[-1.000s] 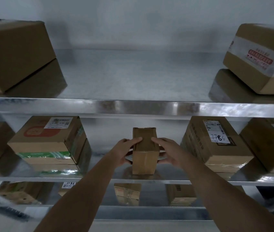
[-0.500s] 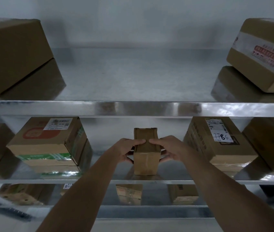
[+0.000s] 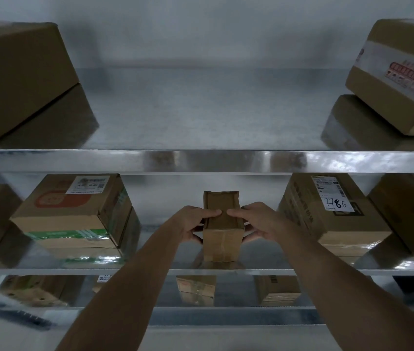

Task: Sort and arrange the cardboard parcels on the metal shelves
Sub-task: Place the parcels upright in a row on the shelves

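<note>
Small cardboard parcel (image 3: 222, 228) is sitting upright on the middle metal shelf (image 3: 150, 259), pretty much dead center and close to the front edge. Both hands are on it: left hand (image 3: 195, 224) wraps the left side with the thumb lying across the top face and the other fingers curled around the side, and right hand (image 3: 254, 222) mirrors that on the right side. The two thumb tips nearly meet on top of the parcel. So it's gripped from both sides; can't tell whether its bottom is touching the shelf or just off it.

Using that parcel as the reference: to its left, well apart, there's a box with an orange patch (image 3: 74, 211) and green tape along its front. To its right, near the right wrist, is a box with a handwritten label (image 3: 332, 211), marker digits scrawled on a white sticker. Above and to the left, on the top shelf (image 3: 200, 160), a big plain box (image 3: 18, 77) sits tilted. Above and to the right, a box with white tape (image 3: 400, 72) and red print, also tilted. Below the parcel, a couple more small boxes (image 3: 197, 287) on the lower shelf, kinda dim.
</note>
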